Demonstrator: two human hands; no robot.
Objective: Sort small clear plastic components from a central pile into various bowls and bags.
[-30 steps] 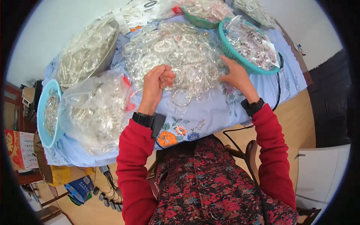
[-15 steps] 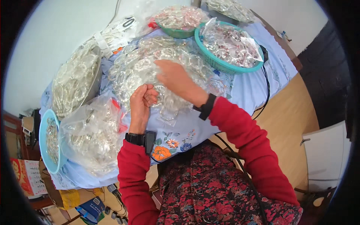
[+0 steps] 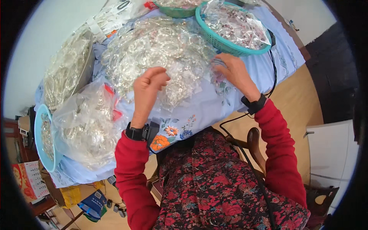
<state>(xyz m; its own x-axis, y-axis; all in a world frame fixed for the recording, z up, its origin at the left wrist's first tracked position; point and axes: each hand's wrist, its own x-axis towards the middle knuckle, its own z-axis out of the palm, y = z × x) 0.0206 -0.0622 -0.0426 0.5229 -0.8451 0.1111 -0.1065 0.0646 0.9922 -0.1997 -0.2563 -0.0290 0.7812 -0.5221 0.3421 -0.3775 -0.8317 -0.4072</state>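
Note:
A broad pile of small clear plastic bags (image 3: 153, 50) with shiny silvery pieces inside covers the middle of the table. Over its near edge is my left hand (image 3: 148, 90), fingers loosely bent and a little apart, with nothing visible in them. My right hand (image 3: 235, 73) is at the pile's right edge, its thumb and fingers closing on a small clear bag (image 3: 219, 62). The contents of that bag are too small to make out. Under the right fingertips, more clear plastic with purplish spots lies on the blue flowered cloth (image 3: 184, 122).
A teal basket (image 3: 226, 48) of bagged dark red beads stands behind my right hand. On the left are a metal bowl (image 3: 85, 67) heaped with bags, a large clear sack (image 3: 90, 130) and a light blue basket (image 3: 39, 147). Black cables (image 3: 274, 73) hang off the table's right side.
My right hand has moved right, from over the pile to its right edge. The left hand has shifted slightly up and turned. The whole view has tilted, so the table sits higher.

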